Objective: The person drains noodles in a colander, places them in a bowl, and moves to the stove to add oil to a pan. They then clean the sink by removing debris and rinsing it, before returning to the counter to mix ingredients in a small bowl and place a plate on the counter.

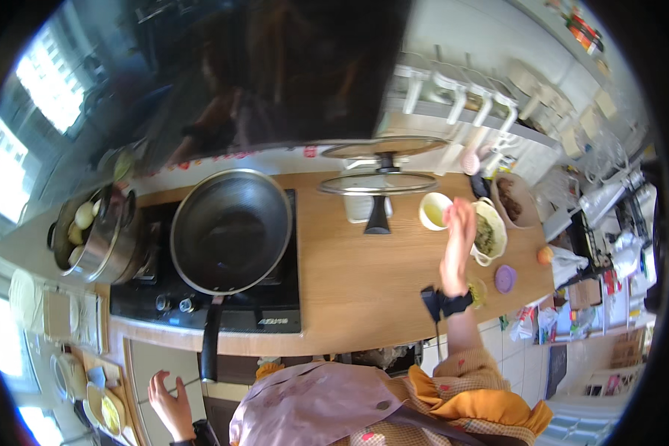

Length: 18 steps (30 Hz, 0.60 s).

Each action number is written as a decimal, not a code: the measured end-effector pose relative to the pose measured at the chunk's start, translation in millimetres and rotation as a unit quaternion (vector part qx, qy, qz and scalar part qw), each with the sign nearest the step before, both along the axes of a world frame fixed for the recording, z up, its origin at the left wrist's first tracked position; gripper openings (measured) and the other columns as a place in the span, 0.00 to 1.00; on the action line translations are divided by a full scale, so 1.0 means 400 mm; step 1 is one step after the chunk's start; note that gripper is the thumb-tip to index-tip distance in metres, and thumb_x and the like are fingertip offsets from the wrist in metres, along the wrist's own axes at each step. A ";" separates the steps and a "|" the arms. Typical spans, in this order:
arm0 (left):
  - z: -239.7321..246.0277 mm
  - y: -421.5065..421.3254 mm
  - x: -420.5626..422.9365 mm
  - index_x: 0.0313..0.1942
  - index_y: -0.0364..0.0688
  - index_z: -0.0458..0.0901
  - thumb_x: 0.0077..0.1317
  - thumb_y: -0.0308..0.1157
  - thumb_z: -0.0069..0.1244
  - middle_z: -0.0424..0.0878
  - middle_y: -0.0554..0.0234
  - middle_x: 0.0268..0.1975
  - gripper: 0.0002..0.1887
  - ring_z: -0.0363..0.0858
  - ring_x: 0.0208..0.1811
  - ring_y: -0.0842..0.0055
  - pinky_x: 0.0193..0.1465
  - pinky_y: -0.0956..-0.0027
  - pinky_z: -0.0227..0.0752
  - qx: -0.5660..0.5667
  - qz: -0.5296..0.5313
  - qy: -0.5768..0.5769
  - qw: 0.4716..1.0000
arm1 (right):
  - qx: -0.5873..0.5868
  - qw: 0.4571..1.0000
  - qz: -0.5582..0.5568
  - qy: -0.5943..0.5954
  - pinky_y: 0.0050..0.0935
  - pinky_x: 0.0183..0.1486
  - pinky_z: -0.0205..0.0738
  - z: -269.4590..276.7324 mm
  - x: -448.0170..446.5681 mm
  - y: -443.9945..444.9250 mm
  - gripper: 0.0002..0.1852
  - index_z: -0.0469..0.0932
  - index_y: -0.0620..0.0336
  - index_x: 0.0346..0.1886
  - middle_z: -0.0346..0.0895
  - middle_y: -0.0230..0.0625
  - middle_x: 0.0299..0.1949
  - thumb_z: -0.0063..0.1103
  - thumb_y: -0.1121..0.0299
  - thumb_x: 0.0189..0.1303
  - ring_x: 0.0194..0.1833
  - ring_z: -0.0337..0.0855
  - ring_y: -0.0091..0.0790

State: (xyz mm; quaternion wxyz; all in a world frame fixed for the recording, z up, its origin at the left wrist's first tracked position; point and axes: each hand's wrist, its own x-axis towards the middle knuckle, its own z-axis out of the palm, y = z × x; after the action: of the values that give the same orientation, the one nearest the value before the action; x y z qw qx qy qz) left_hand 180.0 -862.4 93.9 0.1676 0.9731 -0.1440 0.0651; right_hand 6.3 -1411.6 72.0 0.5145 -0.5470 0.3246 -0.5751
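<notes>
My right hand is stretched over the counter, its fingertips beside the rim of a small white bowl of pale yellow liquid. Whether the fingers touch that bowl cannot be told. Just right of the hand sits a cream handled dish with chopped greenish food. My left hand hangs below the counter's front edge, fingers apart and holding nothing. The black wok handle is nearest to it. The dark wok rests on the gas stove with no food visible inside.
A steel pot holding onions or eggs stands at the stove's left. Two glass lids stand upright at the back. Toward the right are a container of brown food, a purple cup or lid and a glass bowl. A dark range hood overhangs.
</notes>
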 end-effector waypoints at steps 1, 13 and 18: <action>-0.001 -0.005 -0.003 0.40 0.36 0.75 0.55 0.27 0.54 0.78 0.51 0.41 0.12 0.74 0.47 0.55 0.53 0.56 0.66 -0.016 0.012 0.006 1.000 | 0.074 0.997 0.009 -0.024 0.21 0.44 0.66 -0.043 0.014 0.060 0.12 0.72 0.59 0.47 0.71 0.28 0.39 0.54 0.64 0.65 0.39 0.71 0.22; -0.158 0.292 -0.378 0.35 0.40 0.80 0.57 0.37 0.52 0.81 0.48 0.41 0.11 0.80 0.40 0.56 0.44 0.58 0.74 0.160 0.159 0.327 0.918 | 0.297 0.674 0.571 0.362 0.26 0.43 0.73 -0.517 -0.276 0.527 0.09 0.75 0.63 0.46 0.76 0.37 0.34 0.54 0.71 0.65 0.39 0.77 0.28; -0.104 0.306 -0.685 0.48 0.37 0.79 0.63 0.39 0.51 0.81 0.59 0.50 0.18 0.79 0.49 0.75 0.54 0.69 0.71 -0.420 0.439 0.590 0.532 | 0.283 0.568 0.600 0.487 0.25 0.43 0.73 -0.627 -0.292 0.536 0.09 0.75 0.63 0.45 0.77 0.37 0.33 0.53 0.71 0.65 0.39 0.78 0.27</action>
State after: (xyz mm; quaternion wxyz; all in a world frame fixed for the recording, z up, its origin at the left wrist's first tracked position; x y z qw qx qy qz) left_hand -93.9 -740.1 52.4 0.5545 0.5489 0.4765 -0.4053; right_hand -110.3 -1197.1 -178.6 0.6340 -0.6402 0.2696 0.3399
